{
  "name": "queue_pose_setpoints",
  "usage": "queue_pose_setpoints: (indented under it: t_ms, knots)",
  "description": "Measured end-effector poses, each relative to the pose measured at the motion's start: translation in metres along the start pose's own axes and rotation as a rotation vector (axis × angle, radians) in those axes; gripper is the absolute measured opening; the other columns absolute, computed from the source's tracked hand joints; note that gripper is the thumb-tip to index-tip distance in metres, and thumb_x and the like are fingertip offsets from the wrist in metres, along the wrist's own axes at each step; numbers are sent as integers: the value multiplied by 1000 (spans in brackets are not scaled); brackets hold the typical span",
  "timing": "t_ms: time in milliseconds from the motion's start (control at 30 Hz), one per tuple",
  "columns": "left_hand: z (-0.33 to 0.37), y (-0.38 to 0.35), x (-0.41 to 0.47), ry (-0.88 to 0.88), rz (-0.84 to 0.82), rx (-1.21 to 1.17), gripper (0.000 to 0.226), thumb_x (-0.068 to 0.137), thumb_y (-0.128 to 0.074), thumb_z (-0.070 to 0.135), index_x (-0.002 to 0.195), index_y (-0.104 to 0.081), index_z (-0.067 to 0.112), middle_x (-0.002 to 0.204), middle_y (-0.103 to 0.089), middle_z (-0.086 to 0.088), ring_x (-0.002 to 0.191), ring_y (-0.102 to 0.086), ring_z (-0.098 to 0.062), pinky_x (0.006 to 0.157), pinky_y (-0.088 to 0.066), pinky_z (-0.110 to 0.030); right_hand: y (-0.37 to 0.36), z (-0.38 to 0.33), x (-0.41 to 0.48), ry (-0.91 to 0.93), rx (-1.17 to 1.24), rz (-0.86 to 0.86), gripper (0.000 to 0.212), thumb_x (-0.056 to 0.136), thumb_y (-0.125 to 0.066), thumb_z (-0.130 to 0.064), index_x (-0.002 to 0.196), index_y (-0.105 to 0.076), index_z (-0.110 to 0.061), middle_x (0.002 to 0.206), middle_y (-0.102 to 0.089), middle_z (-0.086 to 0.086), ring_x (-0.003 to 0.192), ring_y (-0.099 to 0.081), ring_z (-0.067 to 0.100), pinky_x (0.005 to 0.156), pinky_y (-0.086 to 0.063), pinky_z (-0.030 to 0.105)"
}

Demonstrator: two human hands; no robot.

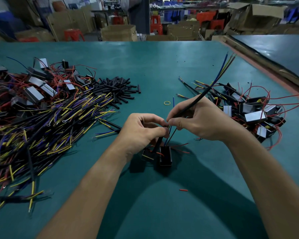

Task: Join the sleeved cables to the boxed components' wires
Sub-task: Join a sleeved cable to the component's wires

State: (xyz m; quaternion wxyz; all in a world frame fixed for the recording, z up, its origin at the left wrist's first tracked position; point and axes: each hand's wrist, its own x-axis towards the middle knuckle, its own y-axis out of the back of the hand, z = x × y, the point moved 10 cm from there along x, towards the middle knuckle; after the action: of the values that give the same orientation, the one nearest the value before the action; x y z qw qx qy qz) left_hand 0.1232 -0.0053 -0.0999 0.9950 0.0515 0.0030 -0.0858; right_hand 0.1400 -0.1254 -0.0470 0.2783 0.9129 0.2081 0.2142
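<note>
Pinching the thin leads of a black rectangular boxed component (165,156), which stands on the green table mat (145,66) just below the fingers, with left hand (145,130); gripping a black sleeved cable with blue, yellow and brown cores (204,93) in right hand (197,121), fingertips meeting at the joint. Judged well short of done: small heap of boxed units on the right (254,116), far larger tangle of loose yellow-and-purple cables (59,121) left. No brand, label or legible writing found.

Head view looks down (forward too); hands (171,125) near.
</note>
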Motion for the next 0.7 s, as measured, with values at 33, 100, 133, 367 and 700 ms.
queue_pose_setpoints:
  t_ms: [33,100,133,367,700]
  knots:
    - [0,0,0,-2,5,0,20,80,-72,-1,70,-73,17,69,-73,-9,54,-54,-20,46,-44,-17,0,0,0,0,5,-1,10,85,-74,-10,78,-75,-17,66,-68,-1,59,-61,9,57,-50,22]
    - [0,1,0,-3,20,-7,19,79,-73,-1,70,-73,15,69,-73,-10,50,-56,-19,45,-45,-18,1,0,-1,-10,16,-6,9,85,-73,-10,79,-74,-16,67,-68,0,59,-62,10,59,-52,28]
    - [-1,1,0,-4,28,-10,17,79,-73,-2,71,-73,14,69,-73,-11,49,-57,-19,45,-46,-19,1,1,-1,-19,18,-12,8,85,-73,-9,80,-73,-15,66,-68,0,59,-62,10,61,-53,31]
    - [-4,3,-1,38,35,-49,11,81,-71,-1,76,-71,9,71,-74,-12,49,-64,-21,50,-53,-23,0,6,-2,-73,2,-21,10,86,-71,-11,77,-71,-14,62,-66,7,59,-64,22,58,-52,34]
    - [-9,4,-1,87,103,-64,20,85,-66,0,69,-72,10,67,-72,-10,44,-61,-17,47,-51,-22,-6,3,-4,-70,-162,-65,10,84,-72,-19,74,-73,-22,66,-67,-4,63,-61,8,59,-49,23]
